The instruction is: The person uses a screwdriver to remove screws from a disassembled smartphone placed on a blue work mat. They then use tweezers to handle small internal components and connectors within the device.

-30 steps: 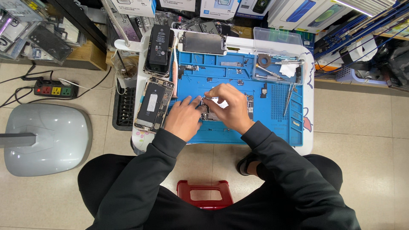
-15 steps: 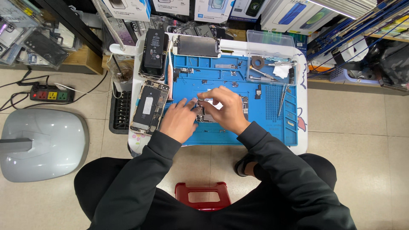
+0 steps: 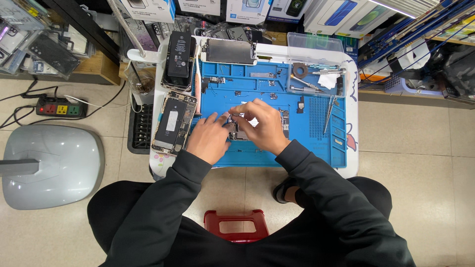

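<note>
Both the left hand [image 3: 208, 137] and right hand [image 3: 264, 126] pinch their fingers on a small phone part [image 3: 238, 129] over the blue mat [image 3: 302, 143] on the table [image 3: 352, 170].

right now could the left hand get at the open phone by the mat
Probably yes. The left hand sits on the blue mat, and the open phone lies uncovered just to its left, with nothing between them. The hand is busy on a small part, though.

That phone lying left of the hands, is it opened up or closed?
Opened up. The phone lies flat with no screen on it, its dark battery and inner parts bare, at the blue mat's left edge.
</note>
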